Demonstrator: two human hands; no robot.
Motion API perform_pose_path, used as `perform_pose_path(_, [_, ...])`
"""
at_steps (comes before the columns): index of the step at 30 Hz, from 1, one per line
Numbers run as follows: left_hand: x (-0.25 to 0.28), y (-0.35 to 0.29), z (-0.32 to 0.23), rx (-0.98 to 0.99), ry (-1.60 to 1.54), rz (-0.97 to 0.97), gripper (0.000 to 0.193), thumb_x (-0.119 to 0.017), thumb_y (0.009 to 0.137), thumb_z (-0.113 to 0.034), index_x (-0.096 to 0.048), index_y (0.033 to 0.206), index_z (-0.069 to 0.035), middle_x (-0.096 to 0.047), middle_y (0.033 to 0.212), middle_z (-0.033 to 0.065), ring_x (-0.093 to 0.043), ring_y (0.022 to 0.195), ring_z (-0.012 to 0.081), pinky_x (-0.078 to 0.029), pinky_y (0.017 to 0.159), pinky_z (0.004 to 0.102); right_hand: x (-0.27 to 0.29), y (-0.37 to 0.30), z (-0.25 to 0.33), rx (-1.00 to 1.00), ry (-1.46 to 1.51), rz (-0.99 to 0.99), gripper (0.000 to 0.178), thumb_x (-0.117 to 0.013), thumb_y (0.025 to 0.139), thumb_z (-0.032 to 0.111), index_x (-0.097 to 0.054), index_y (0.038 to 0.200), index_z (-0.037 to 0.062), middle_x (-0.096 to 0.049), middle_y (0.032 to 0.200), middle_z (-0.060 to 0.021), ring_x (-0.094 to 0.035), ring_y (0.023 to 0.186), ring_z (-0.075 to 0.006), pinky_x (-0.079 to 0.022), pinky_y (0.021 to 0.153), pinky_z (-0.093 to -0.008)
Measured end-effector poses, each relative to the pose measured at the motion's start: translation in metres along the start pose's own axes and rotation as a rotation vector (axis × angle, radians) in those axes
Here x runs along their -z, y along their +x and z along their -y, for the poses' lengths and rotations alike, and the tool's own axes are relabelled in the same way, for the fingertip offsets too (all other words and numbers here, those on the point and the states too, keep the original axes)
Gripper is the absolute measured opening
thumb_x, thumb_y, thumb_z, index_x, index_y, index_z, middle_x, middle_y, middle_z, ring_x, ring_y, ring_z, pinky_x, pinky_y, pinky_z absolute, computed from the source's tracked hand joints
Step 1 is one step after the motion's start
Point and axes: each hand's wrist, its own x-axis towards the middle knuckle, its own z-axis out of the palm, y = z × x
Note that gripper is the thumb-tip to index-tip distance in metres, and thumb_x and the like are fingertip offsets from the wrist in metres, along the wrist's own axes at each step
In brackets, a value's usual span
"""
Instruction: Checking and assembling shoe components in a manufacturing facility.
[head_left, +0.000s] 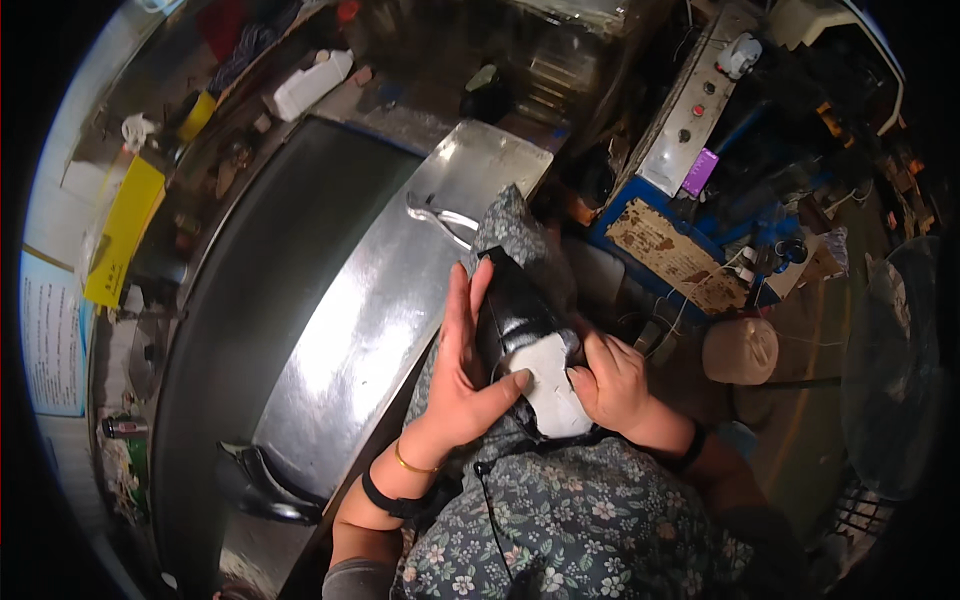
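Note:
A shiny black leather shoe upper [515, 300] lies along my lap, its narrow end pointing away from me. At its near end a white insole-like piece [550, 390] faces up. My left hand [465, 385] holds the shoe from the left, fingers stretched along its side and thumb pressing on the white piece. On the right, my right hand [615, 385] has bent fingers gripping the edge where black leather meets white. The fingertips beneath that edge are hidden. A floral apron [590, 510] covers my lap under the shoe.
Metal pliers [445, 217] rest on the steel bench top [330, 320] beside my left hand. Another black shoe piece [265, 485] lies near the dark conveyor belt [240, 280]. To the right stand a blue machine [625, 205] with knobs and a whitish plastic jug [740, 350].

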Motion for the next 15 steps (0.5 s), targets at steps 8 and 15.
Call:
perform_pose_path(8, [0.006,-0.023,-0.011,-0.106,0.227,0.158,0.111,-0.062,0.075,0.005,0.015,0.155,-0.006,-0.01,0.161,0.0221,-0.015,0.15,0.0298,-0.018,0.118,0.0404,0.008,-0.004,0.001,0.203,0.029,-0.069,0.055,-0.049,0.099,0.033,-0.05,0.126,-0.0152,-0.062,0.119,-0.0268,-0.066,0.088,-0.0372,-0.053,0.079,-0.0412])
perform_pose_path(15, [0.002,-0.028,-0.01,-0.225,0.192,0.114,0.105,-0.057,0.068,0.004,0.005,0.153,0.007,-0.025,0.155,0.0301,-0.012,0.15,0.0352,-0.005,0.119,0.043,0.01,-0.012,0.006,0.203,0.053,-0.052,0.056,-0.048,0.099,0.035,-0.052,0.123,-0.0163,-0.062,0.12,-0.0272,-0.067,0.091,-0.0374,-0.053,0.081,-0.0397])
